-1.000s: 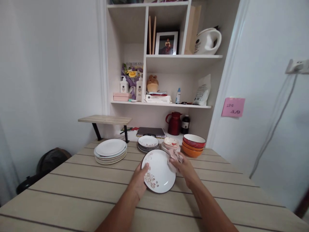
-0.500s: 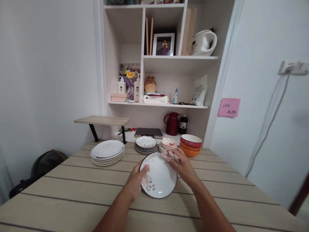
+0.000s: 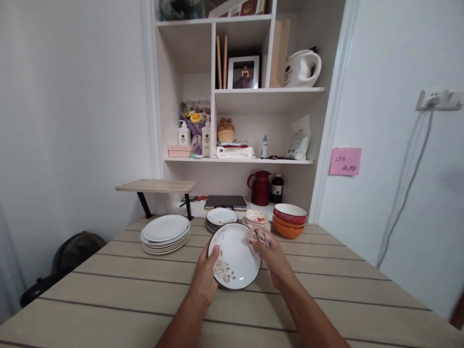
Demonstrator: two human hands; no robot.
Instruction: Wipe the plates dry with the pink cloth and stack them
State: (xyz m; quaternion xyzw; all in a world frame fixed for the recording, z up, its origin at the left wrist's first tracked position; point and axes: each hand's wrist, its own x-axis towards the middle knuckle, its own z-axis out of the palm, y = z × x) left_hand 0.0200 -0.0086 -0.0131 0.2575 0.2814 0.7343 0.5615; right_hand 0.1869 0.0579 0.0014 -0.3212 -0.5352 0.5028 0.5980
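My left hand (image 3: 206, 274) grips the left rim of a white plate (image 3: 241, 261) with a dark edge and a brown flower pattern, thumb on its face. The plate is held tilted above the table, its face toward me. In my right hand (image 3: 273, 256) is a bunched pinkish cloth (image 3: 259, 237), pressed against the plate's upper right edge. Behind the plate stands a stack of smaller flower-patterned plates (image 3: 222, 216), partly covered by it. Small pinkish bowls (image 3: 256, 217) with a red mark sit just behind the cloth.
A stack of large white plates (image 3: 166, 228) rests at the left, near a small raised wooden shelf (image 3: 155, 185). Red and orange bowls (image 3: 289, 220) are stacked at the right. At the back stand a red jug (image 3: 260, 188), a dark bottle (image 3: 277, 189) and a dark laptop (image 3: 225, 202).
The cloth has shifted slightly along the plate's right edge, and my right hand has turned with it. The plate sits slightly further left and higher in view. The camera view has tilted a little.
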